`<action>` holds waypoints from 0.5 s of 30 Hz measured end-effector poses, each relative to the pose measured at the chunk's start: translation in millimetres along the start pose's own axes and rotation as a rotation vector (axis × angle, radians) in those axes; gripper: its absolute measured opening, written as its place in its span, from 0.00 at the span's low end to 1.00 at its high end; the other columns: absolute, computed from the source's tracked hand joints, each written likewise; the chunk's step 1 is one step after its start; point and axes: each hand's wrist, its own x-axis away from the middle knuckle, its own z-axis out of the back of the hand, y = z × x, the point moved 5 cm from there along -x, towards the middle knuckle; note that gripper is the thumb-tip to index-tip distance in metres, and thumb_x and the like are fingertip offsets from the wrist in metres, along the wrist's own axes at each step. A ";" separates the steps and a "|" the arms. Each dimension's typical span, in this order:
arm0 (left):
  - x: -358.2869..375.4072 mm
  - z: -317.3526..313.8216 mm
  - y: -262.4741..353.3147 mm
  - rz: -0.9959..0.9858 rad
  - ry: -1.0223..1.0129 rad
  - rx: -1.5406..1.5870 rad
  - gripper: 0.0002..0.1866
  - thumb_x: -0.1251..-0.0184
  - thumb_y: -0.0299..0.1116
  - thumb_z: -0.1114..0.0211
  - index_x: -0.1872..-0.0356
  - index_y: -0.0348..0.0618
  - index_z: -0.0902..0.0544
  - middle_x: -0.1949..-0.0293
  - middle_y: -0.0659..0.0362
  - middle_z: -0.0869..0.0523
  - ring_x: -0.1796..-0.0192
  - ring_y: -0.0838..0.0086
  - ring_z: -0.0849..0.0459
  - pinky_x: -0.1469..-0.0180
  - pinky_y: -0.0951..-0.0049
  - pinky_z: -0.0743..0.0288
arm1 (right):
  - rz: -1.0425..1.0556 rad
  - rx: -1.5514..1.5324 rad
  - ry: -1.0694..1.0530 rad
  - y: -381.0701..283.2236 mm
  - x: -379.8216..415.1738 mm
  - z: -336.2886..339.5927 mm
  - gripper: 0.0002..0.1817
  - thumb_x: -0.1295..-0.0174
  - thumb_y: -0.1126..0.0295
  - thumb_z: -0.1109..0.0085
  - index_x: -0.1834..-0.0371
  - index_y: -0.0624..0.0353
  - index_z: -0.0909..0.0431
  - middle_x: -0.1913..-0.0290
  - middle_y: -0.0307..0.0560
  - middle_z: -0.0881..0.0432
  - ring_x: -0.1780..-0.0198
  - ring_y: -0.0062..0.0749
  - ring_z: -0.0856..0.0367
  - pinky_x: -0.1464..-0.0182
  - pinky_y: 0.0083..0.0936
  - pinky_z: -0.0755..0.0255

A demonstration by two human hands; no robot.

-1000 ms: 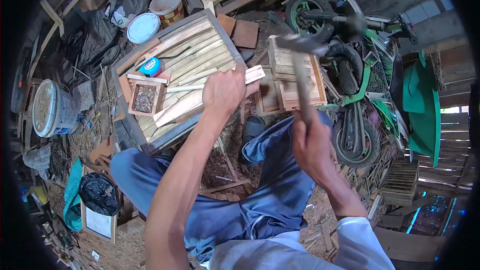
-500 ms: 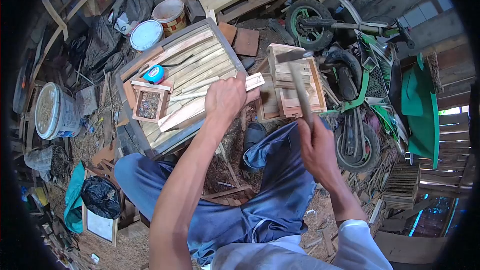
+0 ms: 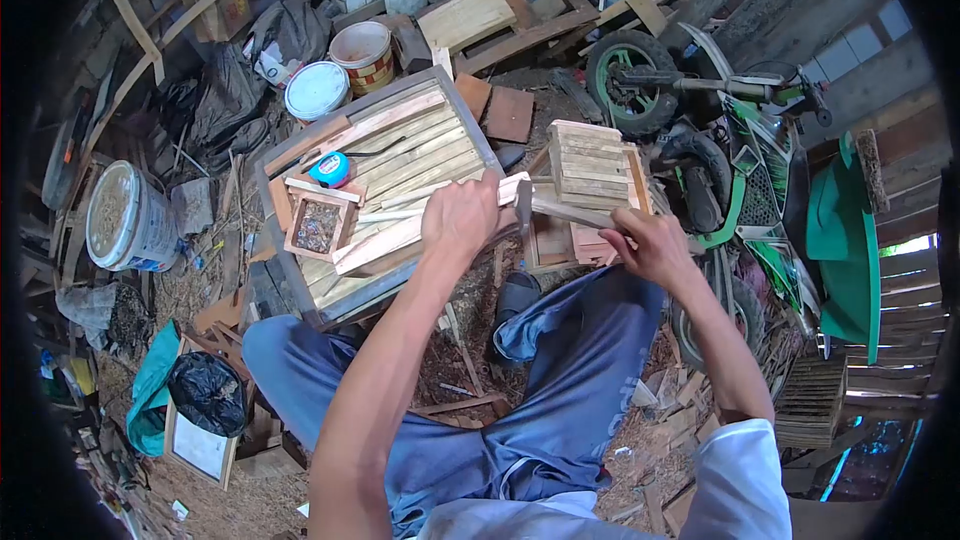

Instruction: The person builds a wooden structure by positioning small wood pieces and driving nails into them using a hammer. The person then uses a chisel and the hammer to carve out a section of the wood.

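Observation:
My left hand [image 3: 462,219] grips a pale wooden slat [image 3: 400,217] that lies across a slatted work surface [image 3: 390,155]. My right hand [image 3: 651,245] holds a hammer [image 3: 548,210] by its handle. The hammer head is down at the slat's right end, just beside my left fingers. A small slatted wooden crate [image 3: 590,180] stands right behind the hammer. On the work surface sit a small wooden box of nails [image 3: 318,225] and a blue tape measure [image 3: 329,169].
A green motorbike [image 3: 720,150] is parked to the right. White buckets [image 3: 125,218] and a white lid [image 3: 315,90] lie at the left and back. Wood scraps and planks cover the ground. A black bag [image 3: 205,392] lies lower left.
The hammer has swung down from raised above the crate to the slat's end. My left hand has kept its hold on the slat. The view has shifted slightly downward.

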 end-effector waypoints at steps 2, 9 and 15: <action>-4.7 0.4 -3.1 -0.004 0.021 0.008 0.23 0.38 0.52 0.39 0.64 0.37 0.24 0.77 0.43 0.16 0.73 0.51 0.14 0.70 0.56 0.20 | 0.033 0.046 -0.015 -3.0 -3.8 10.5 0.15 0.36 0.54 0.40 0.69 0.53 0.29 0.76 0.45 0.24 0.77 0.48 0.22 0.77 0.39 0.30; -2.6 6.9 1.1 0.014 0.034 0.020 0.26 0.40 0.57 0.37 0.67 0.39 0.23 0.77 0.44 0.15 0.71 0.50 0.14 0.68 0.56 0.20 | 0.083 0.050 0.026 4.9 -0.8 11.5 0.13 0.36 0.57 0.40 0.71 0.52 0.28 0.78 0.43 0.26 0.79 0.43 0.23 0.78 0.36 0.31; 1.0 -1.0 2.3 0.005 0.073 -0.066 0.23 0.39 0.53 0.38 0.66 0.38 0.21 0.76 0.47 0.14 0.73 0.57 0.12 0.72 0.60 0.19 | 0.139 -0.006 0.058 -4.9 -8.2 6.7 0.15 0.35 0.52 0.43 0.70 0.50 0.26 0.80 0.41 0.25 0.83 0.38 0.25 0.81 0.35 0.34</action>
